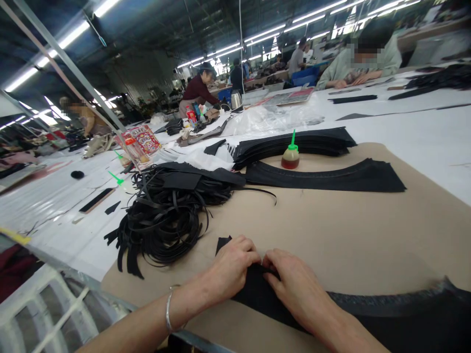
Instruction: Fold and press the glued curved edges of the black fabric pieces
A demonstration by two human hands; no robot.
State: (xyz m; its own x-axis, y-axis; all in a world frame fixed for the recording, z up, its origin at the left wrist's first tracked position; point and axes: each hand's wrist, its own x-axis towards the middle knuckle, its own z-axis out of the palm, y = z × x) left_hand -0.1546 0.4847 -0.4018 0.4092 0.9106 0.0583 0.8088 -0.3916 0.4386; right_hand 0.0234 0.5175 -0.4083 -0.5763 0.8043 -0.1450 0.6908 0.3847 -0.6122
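Note:
My left hand and my right hand rest close together on a curved black fabric piece at the near edge of the brown paper sheet. Both hands have their fingers curled and pinched on the piece's left end, fingertips almost touching. A silver bracelet sits on my left wrist. To the left of my hands lies a tangled pile of black strips.
A small glue bottle with a green nozzle stands beyond, between stacks of curved black pieces. A red snack packet lies further left. Other people work at the far side of the white table. A metal rail runs at the lower left.

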